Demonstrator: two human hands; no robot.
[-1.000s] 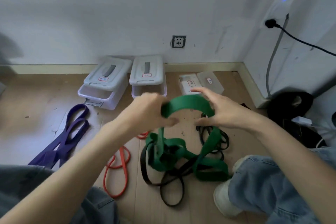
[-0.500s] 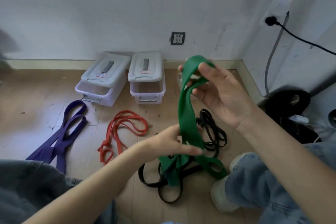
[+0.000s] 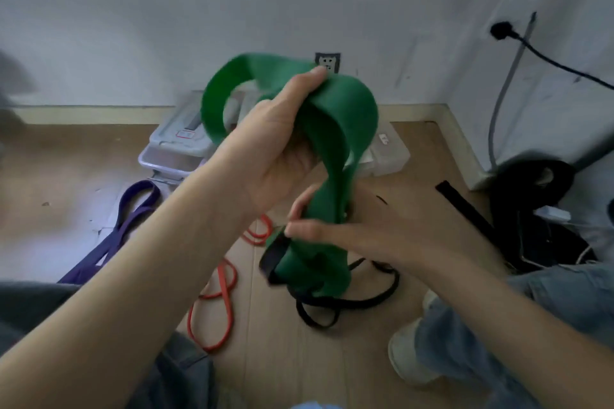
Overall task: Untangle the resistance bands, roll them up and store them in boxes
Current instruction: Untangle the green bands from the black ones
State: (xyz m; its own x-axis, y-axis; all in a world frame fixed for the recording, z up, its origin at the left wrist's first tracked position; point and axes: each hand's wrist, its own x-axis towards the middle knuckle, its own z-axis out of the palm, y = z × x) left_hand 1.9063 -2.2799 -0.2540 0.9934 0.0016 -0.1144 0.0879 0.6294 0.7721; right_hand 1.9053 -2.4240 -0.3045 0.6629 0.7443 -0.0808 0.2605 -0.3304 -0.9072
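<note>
The green band (image 3: 335, 129) is lifted at centre, its lower end at six o'clock snarled with the black band (image 3: 332, 305) on the floor. The left hand (image 3: 275, 149) grips its upper loops; the right hand (image 3: 358, 226) pinches lower. Pulling upward could cinch the knot tighter.

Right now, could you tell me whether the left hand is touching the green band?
Touching. The head view shows the left hand gripping the green band high up, its fingers curled round a fold of it.
</note>
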